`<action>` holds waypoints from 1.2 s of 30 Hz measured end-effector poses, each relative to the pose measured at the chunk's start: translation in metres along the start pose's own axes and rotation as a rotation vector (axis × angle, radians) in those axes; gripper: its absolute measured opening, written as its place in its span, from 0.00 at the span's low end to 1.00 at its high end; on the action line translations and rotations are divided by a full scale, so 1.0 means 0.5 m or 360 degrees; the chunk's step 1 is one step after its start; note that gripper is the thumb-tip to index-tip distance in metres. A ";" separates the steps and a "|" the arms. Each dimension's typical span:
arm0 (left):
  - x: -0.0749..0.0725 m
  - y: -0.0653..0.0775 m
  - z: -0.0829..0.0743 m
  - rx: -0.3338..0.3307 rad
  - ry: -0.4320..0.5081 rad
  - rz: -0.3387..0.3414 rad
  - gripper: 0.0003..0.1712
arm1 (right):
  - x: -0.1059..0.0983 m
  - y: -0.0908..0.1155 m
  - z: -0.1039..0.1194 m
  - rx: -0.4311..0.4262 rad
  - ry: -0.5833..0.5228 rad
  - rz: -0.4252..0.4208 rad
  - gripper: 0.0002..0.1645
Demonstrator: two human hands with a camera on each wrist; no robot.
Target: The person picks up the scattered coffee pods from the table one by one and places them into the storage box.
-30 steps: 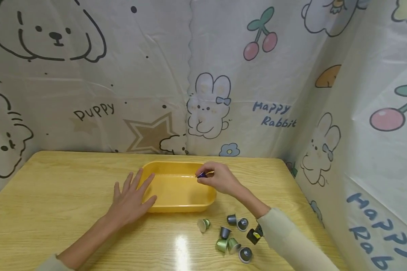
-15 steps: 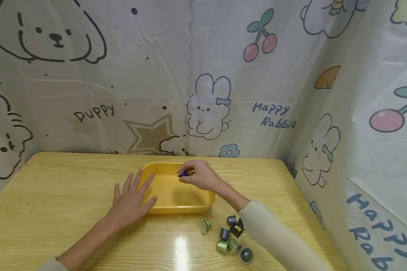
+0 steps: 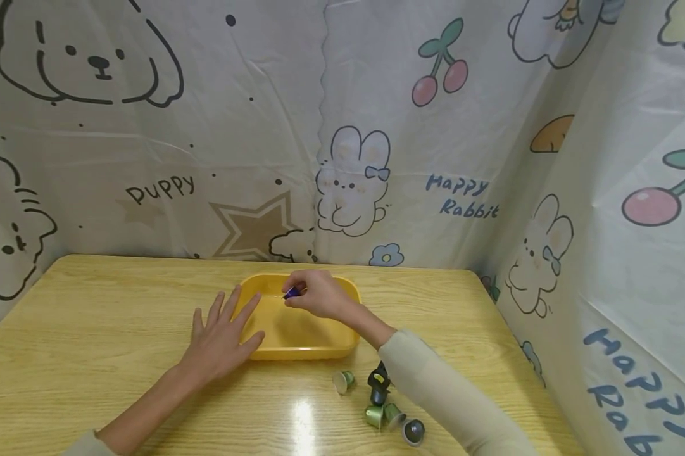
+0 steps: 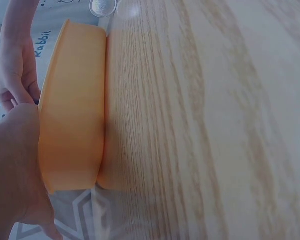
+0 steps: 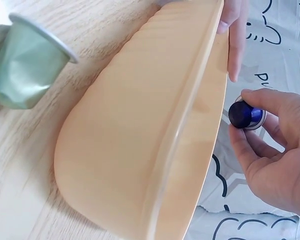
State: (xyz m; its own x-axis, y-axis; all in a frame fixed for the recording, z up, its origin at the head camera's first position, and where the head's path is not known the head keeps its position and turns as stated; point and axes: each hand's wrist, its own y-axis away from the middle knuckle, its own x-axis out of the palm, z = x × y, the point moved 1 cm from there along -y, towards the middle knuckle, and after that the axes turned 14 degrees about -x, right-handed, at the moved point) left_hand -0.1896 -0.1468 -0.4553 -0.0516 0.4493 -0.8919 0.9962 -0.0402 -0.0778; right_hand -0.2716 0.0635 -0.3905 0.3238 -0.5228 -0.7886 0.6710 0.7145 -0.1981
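A dark blue coffee capsule (image 5: 246, 115) is pinched between the thumb and fingertips of my right hand (image 3: 318, 296), which hovers over the yellow tray (image 3: 302, 352). In the head view the capsule (image 3: 292, 292) shows over the left half of the tray. My left hand (image 3: 219, 335) lies with straight, spread fingers along the tray's left rim. The left wrist view has the left hand (image 4: 20, 170) at the tray's edge, beside its outer wall (image 4: 75, 110). No capsules show inside the visible part of the tray.
Several used capsules lie in front of the tray at the right: a green one (image 3: 343, 382) apart, others green (image 3: 373, 415) and dark grey (image 3: 413, 432) grouped near my right sleeve (image 3: 433, 386). A patterned cloth (image 3: 251, 126) hangs behind the wooden table (image 3: 120, 304).
My right hand has moved left over the tray with the blue capsule pinched in it. The left hand has stayed at the rim.
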 end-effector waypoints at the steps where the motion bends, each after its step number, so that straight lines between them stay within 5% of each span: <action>1: 0.000 0.000 0.000 -0.0001 -0.0002 -0.0001 0.39 | 0.002 -0.003 0.000 -0.0003 0.0013 0.0012 0.08; 36: 0.004 -0.001 -0.001 -0.0005 -0.0019 -0.0027 0.38 | 0.059 -0.046 -0.041 0.0035 0.0212 0.0194 0.07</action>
State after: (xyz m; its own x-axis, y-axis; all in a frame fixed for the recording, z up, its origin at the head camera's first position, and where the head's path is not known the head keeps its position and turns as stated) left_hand -0.1903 -0.1455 -0.4569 -0.0692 0.4393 -0.8957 0.9954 -0.0298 -0.0916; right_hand -0.2910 0.0413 -0.4214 0.3134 -0.3659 -0.8763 0.6471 0.7576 -0.0849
